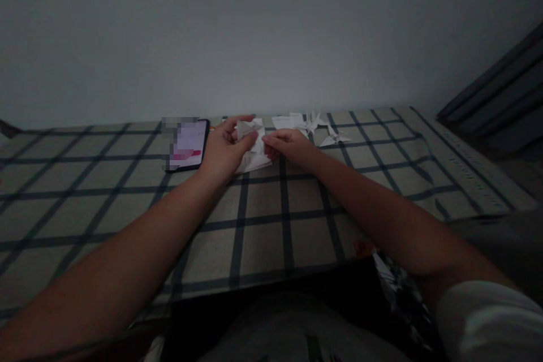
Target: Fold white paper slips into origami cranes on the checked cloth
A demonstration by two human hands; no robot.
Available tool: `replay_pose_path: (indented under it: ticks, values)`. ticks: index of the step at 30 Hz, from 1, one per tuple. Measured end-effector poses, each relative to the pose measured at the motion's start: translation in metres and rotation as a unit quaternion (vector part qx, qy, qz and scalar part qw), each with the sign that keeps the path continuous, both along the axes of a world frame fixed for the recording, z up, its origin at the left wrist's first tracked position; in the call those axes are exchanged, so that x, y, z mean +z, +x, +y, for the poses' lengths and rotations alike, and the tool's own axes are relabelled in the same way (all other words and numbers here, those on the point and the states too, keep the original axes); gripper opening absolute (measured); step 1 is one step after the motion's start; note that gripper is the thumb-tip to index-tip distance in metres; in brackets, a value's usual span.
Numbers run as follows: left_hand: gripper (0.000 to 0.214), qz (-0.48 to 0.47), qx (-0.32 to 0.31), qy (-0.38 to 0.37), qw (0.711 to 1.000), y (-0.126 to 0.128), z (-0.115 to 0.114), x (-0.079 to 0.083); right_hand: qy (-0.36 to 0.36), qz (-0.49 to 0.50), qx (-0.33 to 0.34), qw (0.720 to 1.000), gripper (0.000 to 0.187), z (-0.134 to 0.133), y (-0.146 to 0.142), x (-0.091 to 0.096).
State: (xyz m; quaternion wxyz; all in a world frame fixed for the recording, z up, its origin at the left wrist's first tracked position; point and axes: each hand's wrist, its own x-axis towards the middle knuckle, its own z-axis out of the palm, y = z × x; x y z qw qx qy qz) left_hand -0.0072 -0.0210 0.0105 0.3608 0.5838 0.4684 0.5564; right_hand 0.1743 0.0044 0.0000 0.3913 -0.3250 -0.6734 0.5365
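Note:
A creased piece of white paper (pixel 246 129) is held between the thumb and fingers of my left hand (pixel 229 144), near the back of the table. My right hand (pixel 291 146) pinches at the right side of this paper with thumb and forefinger; its other fingers are curled. Under my hands lies another flat white sheet (pixel 254 167). Folded paper cranes (pixel 333 138) rest just right of my right hand, next to some white paper (pixel 289 121). The exact folds between my fingers are too small and dark to make out.
A smartphone (pixel 189 144) with a lit screen lies left of my left hand. A checked cloth (pixel 263 220) covers the table. A plain wall (pixel 271 34) rises behind the back edge, and dark pleated fabric (pixel 504 85) hangs at the right.

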Motion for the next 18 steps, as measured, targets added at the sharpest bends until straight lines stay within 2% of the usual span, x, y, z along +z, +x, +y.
replay_pose_path:
  ticks: [4,12,18]
  values:
    - [0.049,0.000,-0.003,0.014,1.000,-0.0005,-0.0002,0.0000,0.015,-0.019,-0.001,1.000,0.024,-0.0014,0.0007,0.0020]
    - [0.064,-0.016,-0.012,-0.022,1.000,0.0028,-0.0052,0.0043,0.082,-0.057,-0.023,0.995,0.030,0.0008,0.0029,-0.0011]
    - [0.069,-0.032,0.003,-0.012,0.999,0.0034,-0.0046,0.0054,0.064,-0.060,-0.012,0.996,0.032,-0.0019,0.0023,-0.0007]
